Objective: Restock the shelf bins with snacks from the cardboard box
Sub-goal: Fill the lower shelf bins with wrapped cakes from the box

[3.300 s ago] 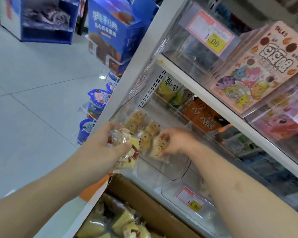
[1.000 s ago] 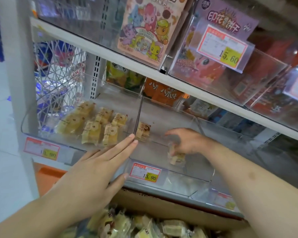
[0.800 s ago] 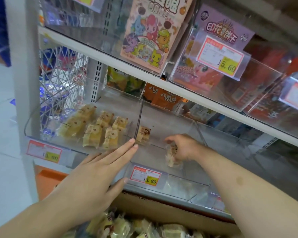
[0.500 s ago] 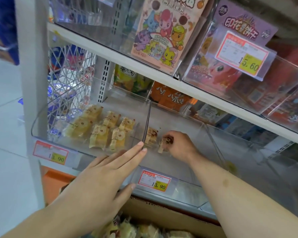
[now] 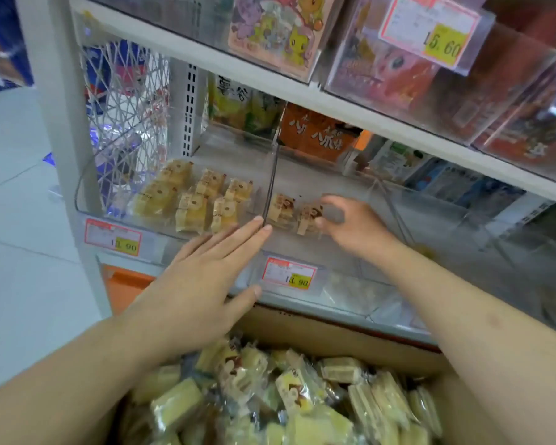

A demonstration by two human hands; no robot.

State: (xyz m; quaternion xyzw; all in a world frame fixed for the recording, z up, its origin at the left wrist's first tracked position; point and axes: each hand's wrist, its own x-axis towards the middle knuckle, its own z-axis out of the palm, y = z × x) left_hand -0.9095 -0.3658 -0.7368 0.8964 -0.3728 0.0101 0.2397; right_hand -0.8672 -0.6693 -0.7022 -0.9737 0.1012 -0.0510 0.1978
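Flat and spread, the left hand [image 5: 203, 284] is laid with straight fingers against the front wall of the clear plastic bin [image 5: 87, 200], fingertips at the dark divider [image 5: 272, 184]; nothing is held. Left of the divider, six wrapped yellow cakes [image 5: 193, 200] are set in two rows, each squarish block in crinkled clear film, long axes running front to back. Right of the divider, one wrapped cake [image 5: 281, 208] is stood on the bin floor, and just beside it a second wrapped snack [image 5: 307, 216] is pinched by the curled fingers of the right hand [image 5: 350, 224], its long axis roughly upright. Below, the open cardboard box [image 5: 334, 335] is heaped with glossy packets [image 5: 286, 399] lying at all angles.
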